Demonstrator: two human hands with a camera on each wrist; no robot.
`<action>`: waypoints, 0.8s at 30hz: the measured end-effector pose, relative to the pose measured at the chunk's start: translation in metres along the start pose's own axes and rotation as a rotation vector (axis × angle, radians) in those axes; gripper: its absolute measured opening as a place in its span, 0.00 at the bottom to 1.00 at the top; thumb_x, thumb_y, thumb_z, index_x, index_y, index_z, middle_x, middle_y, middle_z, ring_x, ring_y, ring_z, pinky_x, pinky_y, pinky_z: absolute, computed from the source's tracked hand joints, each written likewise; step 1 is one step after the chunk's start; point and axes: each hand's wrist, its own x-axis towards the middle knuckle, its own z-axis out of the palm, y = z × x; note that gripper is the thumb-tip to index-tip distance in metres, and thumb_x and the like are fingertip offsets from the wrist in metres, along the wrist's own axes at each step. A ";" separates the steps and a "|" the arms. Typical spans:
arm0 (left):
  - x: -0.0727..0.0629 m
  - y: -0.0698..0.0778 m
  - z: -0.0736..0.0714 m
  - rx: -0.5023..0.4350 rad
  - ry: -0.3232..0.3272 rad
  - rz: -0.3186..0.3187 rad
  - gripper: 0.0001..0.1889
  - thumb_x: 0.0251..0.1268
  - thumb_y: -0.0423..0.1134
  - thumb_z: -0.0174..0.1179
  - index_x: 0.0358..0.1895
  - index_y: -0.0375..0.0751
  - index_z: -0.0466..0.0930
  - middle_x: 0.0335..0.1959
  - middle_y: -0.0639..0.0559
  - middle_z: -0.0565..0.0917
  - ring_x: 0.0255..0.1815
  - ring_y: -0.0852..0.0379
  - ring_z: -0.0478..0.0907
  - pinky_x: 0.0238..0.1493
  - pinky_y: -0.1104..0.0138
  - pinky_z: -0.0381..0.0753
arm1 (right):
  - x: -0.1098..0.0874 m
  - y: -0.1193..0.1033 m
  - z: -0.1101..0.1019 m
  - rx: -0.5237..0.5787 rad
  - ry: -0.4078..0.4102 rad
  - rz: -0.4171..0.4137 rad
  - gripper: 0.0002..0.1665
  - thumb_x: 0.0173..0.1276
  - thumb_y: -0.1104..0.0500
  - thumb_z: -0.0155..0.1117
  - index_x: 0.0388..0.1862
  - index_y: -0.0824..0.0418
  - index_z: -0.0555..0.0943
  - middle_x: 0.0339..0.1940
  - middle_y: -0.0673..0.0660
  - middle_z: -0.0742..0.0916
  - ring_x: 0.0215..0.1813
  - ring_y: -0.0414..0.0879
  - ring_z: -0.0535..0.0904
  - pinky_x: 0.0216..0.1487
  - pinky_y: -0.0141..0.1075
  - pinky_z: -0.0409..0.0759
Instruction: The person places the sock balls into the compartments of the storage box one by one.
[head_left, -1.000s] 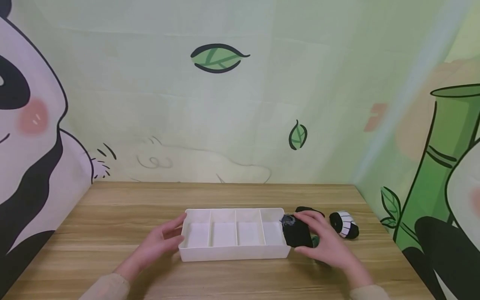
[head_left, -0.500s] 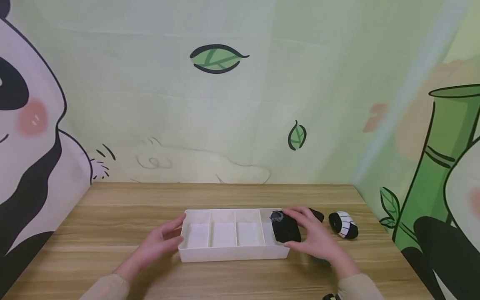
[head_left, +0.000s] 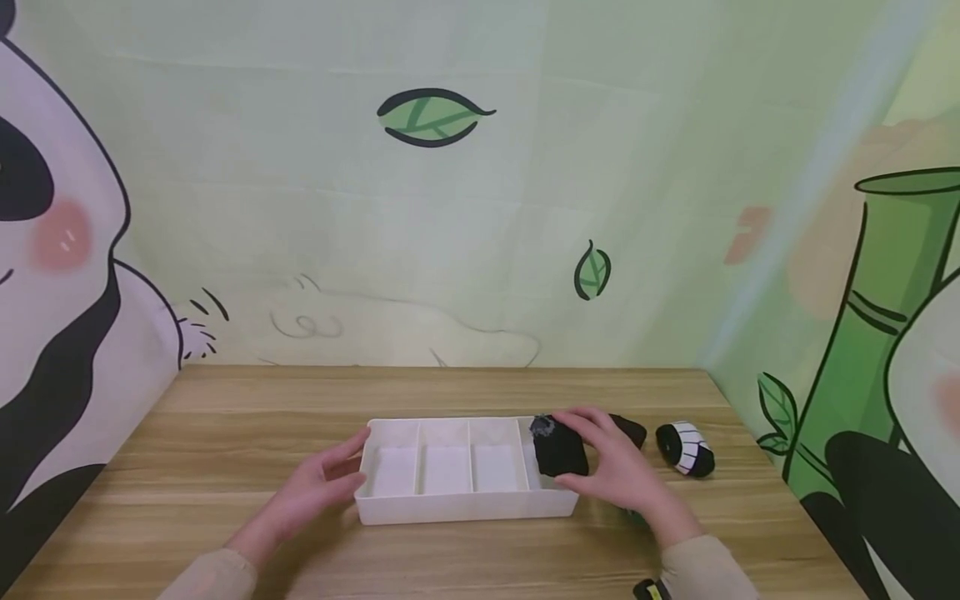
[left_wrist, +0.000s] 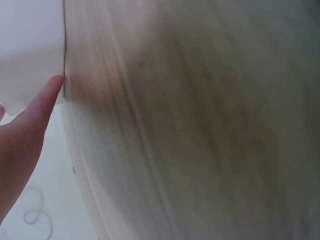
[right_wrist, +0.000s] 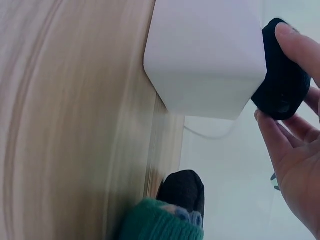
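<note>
A white box (head_left: 465, 506) with a row of open compartments stands on the table. My left hand (head_left: 330, 475) rests its fingers against the box's left end; in the left wrist view a straight finger (left_wrist: 47, 97) touches the wall. Over the rightmost compartment, my right hand (head_left: 607, 458) pinches a rolled black sock (head_left: 560, 447) with a grey patch, thumb on the near side and fingers on the far side. The right wrist view shows the black sock (right_wrist: 282, 75) above the box's rim level, at its end.
Right of the box lie a black-and-white striped rolled sock (head_left: 686, 450) and another black roll (head_left: 630, 429), partly behind my right hand. A green ribbed knit roll (right_wrist: 157, 222) sits near the box's right end. A printed cloth backdrop (head_left: 465, 250) rises behind the table (head_left: 300, 392).
My right hand has carried the black sock left, from beside the box's right end to over the rightmost compartment. The left hand has stayed at the box's left end.
</note>
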 end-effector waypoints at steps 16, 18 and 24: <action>0.000 0.002 0.000 0.027 -0.001 -0.023 0.35 0.70 0.34 0.59 0.78 0.41 0.55 0.75 0.30 0.58 0.70 0.32 0.63 0.57 0.63 0.78 | 0.006 -0.007 0.010 -0.013 -0.031 0.006 0.48 0.49 0.52 0.84 0.69 0.54 0.73 0.65 0.58 0.73 0.61 0.56 0.75 0.60 0.53 0.76; -0.001 0.003 0.000 0.032 -0.003 -0.015 0.35 0.70 0.34 0.59 0.78 0.40 0.55 0.74 0.30 0.58 0.70 0.32 0.64 0.57 0.63 0.78 | 0.007 -0.007 0.011 -0.021 -0.035 0.005 0.48 0.49 0.52 0.84 0.70 0.55 0.73 0.65 0.58 0.73 0.62 0.56 0.75 0.60 0.53 0.76; -0.001 0.003 0.000 0.008 -0.004 -0.010 0.36 0.70 0.33 0.59 0.78 0.39 0.55 0.75 0.31 0.58 0.70 0.33 0.64 0.55 0.66 0.79 | 0.008 -0.006 0.012 -0.035 -0.033 -0.005 0.48 0.49 0.52 0.84 0.69 0.56 0.73 0.65 0.58 0.73 0.62 0.56 0.75 0.59 0.53 0.77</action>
